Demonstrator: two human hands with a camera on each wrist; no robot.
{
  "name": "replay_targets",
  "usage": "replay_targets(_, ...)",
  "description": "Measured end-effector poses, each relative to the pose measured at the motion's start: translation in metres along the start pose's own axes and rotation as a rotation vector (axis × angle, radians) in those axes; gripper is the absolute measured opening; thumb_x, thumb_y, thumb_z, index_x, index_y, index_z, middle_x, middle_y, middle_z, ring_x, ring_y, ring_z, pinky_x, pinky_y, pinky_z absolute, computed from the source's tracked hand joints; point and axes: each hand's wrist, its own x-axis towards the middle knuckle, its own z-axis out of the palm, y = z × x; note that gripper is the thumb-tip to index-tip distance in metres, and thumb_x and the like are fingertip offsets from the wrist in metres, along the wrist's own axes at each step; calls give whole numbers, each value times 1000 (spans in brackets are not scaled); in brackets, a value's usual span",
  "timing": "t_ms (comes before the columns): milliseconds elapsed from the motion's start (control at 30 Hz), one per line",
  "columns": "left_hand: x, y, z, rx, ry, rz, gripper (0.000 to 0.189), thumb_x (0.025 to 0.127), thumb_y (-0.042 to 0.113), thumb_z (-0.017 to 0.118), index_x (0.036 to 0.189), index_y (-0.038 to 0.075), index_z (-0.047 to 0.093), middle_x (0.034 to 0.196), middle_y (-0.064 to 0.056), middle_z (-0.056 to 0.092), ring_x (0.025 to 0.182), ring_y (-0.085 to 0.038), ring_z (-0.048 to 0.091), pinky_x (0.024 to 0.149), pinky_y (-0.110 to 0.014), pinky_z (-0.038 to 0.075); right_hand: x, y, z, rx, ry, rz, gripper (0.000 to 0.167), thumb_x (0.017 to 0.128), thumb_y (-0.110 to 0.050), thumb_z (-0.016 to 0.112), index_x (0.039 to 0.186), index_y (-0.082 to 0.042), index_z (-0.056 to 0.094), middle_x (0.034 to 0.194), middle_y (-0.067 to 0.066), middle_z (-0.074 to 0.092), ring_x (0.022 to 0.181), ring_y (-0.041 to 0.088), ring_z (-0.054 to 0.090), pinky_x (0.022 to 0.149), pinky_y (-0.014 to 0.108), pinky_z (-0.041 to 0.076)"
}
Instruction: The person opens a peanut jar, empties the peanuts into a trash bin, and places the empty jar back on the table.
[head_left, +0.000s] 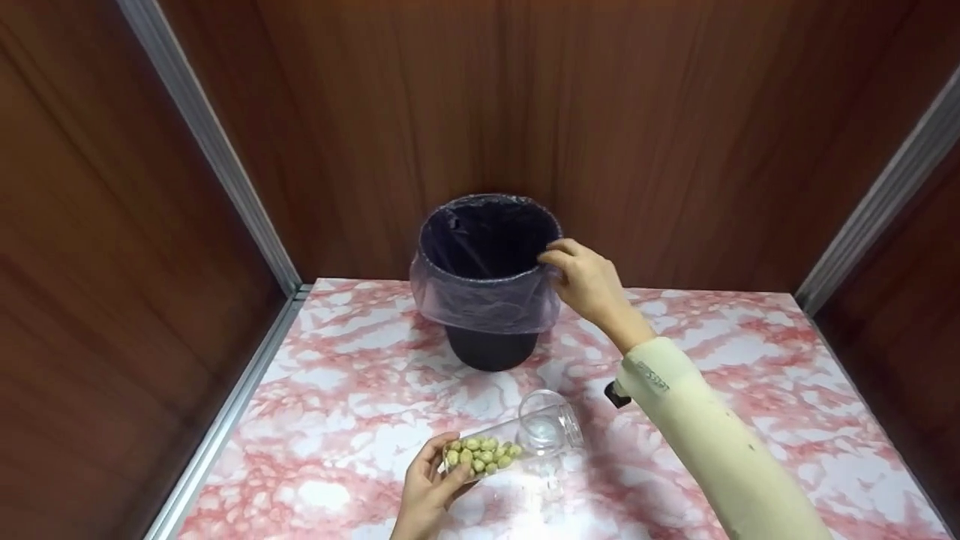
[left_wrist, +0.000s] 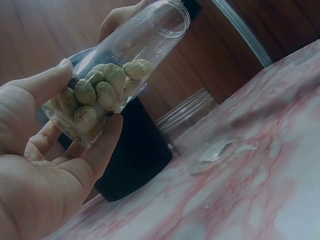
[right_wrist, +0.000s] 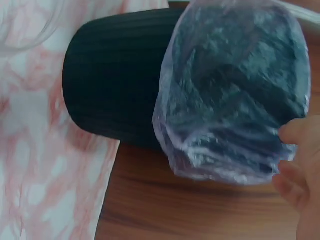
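Observation:
My left hand (head_left: 429,487) grips a clear plastic jar (left_wrist: 150,32) around its base, tipped on its side with the uncapped mouth pointing right. Green, oval pieces like coated nuts (head_left: 480,454) are gathered at its closed end. A second clear jar (left_wrist: 187,117) stands uncapped on the table behind the held one, which overlaps it in the head view. Farther back, my right hand (head_left: 589,281) is at the right rim of a black bin (head_left: 491,349). Its fingers are loosely bent over the edge of the bin's purple liner bag (head_left: 480,306), with nothing visible between them.
The table (head_left: 337,420) has a red and white marbled top. Brown wood-look panels (head_left: 360,135) enclose it at the back and both sides, with metal strips (head_left: 217,142) at the corners. The bin stands against the back panel. A small black device (head_left: 617,394) sits under the right sleeve.

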Motion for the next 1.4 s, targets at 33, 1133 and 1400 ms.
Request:
replay_targets(33,0,0,0,0,-2,-1,48,90,0,65,131,-6,42,123,-14,46,106,-28,57,90,-46,51,1,0,1,-6,5,-9,35,72,6,70,102,-10,72,107,6,66,92,26,65,68,44,54)
replay_targets(1133,141,223,68,601,418,460,42,75,7,83,113,3,64,94,-10,55,85,-18,52,74,-31,51,3,-10,23,-74,143,-15,23,77,5,71,96,-5,76,104,9,72,89,28,65,73,41,57)
replay_targets(1400,151,225,63,814,490,508,45,71,22,87,109,9,68,89,-5,61,83,-18,53,71,-29,43,2,-9,23,-64,167,-27,24,75,5,72,96,-6,76,104,9,72,88,29,64,69,43,57)
